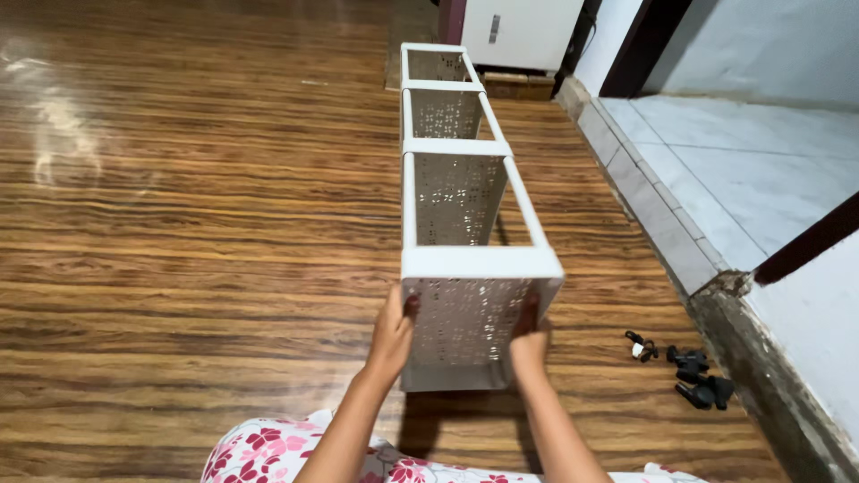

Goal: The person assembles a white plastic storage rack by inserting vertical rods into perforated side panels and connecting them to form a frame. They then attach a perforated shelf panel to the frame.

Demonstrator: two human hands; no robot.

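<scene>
Rack (465, 192) lying on floor; left hand (392, 335), right hand (530, 344) grasping near end; steadying step; casters (689, 367) at 3 o'clock, likely fitted next.

Home interior: glossy wood-pattern floor (179, 224), raised white tiled step (716, 170) right of hands, dark door frame (640, 45) and white cabinet (519, 31) far ahead.
</scene>
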